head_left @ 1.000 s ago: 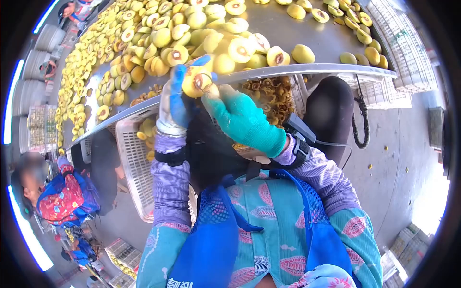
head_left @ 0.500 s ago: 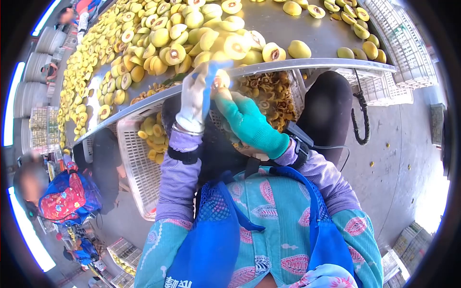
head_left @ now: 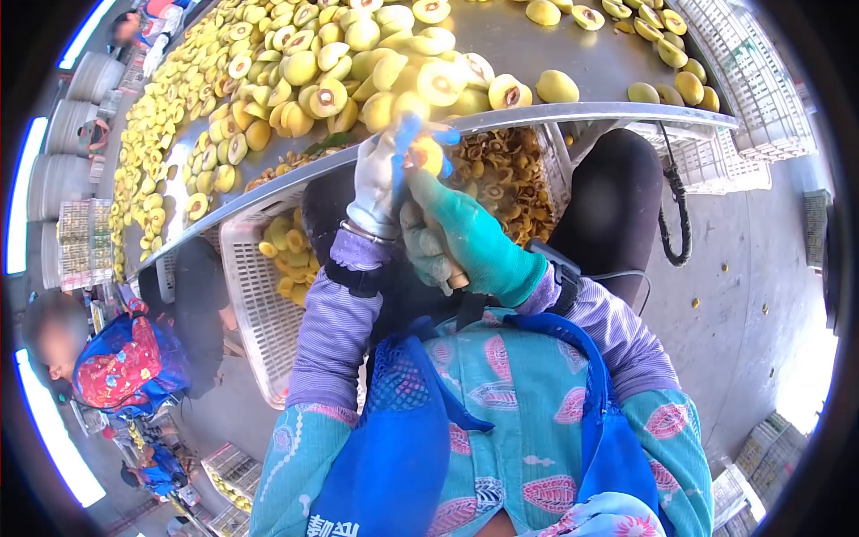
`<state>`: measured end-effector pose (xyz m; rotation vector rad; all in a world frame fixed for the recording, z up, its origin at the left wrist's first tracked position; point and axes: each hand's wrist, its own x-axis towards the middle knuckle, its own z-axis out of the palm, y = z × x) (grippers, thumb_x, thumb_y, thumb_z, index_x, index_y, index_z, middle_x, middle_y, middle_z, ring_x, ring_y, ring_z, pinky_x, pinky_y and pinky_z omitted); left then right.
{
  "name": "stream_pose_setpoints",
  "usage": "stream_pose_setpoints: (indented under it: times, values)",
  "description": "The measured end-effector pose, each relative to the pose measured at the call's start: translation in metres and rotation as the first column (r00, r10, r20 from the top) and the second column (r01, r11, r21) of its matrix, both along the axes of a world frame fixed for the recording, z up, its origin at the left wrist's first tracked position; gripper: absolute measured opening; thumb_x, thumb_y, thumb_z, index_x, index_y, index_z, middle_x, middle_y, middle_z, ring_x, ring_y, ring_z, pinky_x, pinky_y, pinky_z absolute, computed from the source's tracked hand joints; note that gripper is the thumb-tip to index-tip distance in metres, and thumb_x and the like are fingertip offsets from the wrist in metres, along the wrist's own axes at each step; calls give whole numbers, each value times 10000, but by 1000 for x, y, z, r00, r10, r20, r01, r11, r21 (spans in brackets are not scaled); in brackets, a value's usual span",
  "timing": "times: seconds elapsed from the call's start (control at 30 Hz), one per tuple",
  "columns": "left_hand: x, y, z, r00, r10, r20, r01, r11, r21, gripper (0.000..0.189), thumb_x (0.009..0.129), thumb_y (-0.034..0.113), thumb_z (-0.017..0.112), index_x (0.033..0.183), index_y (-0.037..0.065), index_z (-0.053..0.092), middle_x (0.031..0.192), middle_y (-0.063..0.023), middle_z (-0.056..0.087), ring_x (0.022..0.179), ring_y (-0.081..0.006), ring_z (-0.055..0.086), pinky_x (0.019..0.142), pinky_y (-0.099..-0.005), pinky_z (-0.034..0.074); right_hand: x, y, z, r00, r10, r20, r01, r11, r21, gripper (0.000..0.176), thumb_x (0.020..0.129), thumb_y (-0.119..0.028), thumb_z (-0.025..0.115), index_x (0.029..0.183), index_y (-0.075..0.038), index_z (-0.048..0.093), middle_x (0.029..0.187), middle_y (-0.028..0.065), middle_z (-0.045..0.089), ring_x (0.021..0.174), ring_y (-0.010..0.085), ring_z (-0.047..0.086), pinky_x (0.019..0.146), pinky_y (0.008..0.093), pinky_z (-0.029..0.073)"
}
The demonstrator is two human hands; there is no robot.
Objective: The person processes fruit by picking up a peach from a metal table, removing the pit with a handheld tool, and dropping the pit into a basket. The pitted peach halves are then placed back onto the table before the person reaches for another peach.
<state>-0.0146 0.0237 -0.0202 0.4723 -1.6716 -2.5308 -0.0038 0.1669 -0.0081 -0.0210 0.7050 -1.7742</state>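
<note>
1. A yellow fruit half [head_left: 426,154] is held up just below the front rim of the bench [head_left: 573,55], between the person's two gloved hands.
2. The left hand [head_left: 376,183], in a white glove with blue fingertips, has its fingers closed on the fruit half from the left.
3. The right hand [head_left: 470,237], in a teal glove, meets the fruit from below. Its fingers are curled around a brown handle [head_left: 457,281], whose working end is hidden.
4. Under the hands, below the bench edge, a bin of brown pits [head_left: 506,170] sits on the right and a white crate [head_left: 259,331] with yellow fruit on the left.
5. On the bench lies a heap of halved fruit [head_left: 358,63].
6. A co-worker [head_left: 125,367] in red and blue is at the lower left, well apart.
</note>
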Motion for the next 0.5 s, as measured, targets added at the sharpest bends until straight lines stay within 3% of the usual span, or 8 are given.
stream_pose_setpoints:
  times: [0.2,0.23,0.3,0.33,0.37,0.4,0.43,0.5]
  values:
    - [14,5,-2,977,-63,-205,77,995,60,508,985,431,485,1072,-50,623,814,-91,642,685,-143,594,625,-257,487,-7,0,-14,878,272,394,-22,844,-535,433,1017,-525,354,931,-136,525,580,-82,404,373,68,340,416,252,330]
    - [21,2,-2,957,-2,-291,-122,904,-409,504,978,436,493,1082,-38,631,812,-84,646,679,-163,597,623,-268,485,-5,-1,-15,849,318,422,4,795,-607,427,1020,-518,349,939,-139,528,579,-86,402,376,67,342,425,255,333]
    - [38,-11,-1,885,-42,-464,-460,89,-884,498,965,445,509,1101,-13,648,807,-71,654,668,-202,603,620,-289,479,-2,2,-14,855,302,421,10,802,-597,432,1014,-526,361,940,-135,529,582,-81,403,387,68,353,432,258,337]
    - [57,-46,-3,963,153,-221,-245,836,-491,419,951,383,560,1084,-4,650,838,-83,668,724,-200,631,669,-281,500,-3,8,-14,870,250,426,31,833,-552,428,1015,-523,364,938,-135,528,583,-80,405,388,68,353,431,259,336]
    - [79,-86,-4,995,64,78,-88,929,360,344,937,322,610,1067,6,652,868,-95,682,780,-197,658,718,-273,520,-9,15,-15,884,197,424,52,860,-508,424,1015,-519,367,936,-135,528,584,-80,407,390,69,352,431,259,335]
    - [91,-104,2,963,247,108,-212,942,-261,360,909,330,644,1071,8,661,899,-120,690,803,-226,668,750,-295,525,-15,16,-37,822,131,554,131,903,-409,398,1016,-495,393,927,-131,524,590,-79,416,406,71,376,414,253,340]
    - [96,-114,5,912,410,25,-239,580,-779,380,881,338,678,1075,11,669,930,-145,699,826,-255,677,782,-318,530,-20,20,-64,807,59,587,105,965,-241,385,967,-523,499,848,-160,546,601,-66,456,448,86,425,448,263,402]
    - [71,-122,32,826,562,36,-14,85,-996,472,839,424,684,1087,22,682,950,-186,696,866,-336,664,850,-375,516,-12,14,-90,743,-53,667,20,998,58,363,963,-498,518,859,-150,533,634,-50,480,487,97,448,450,256,398]
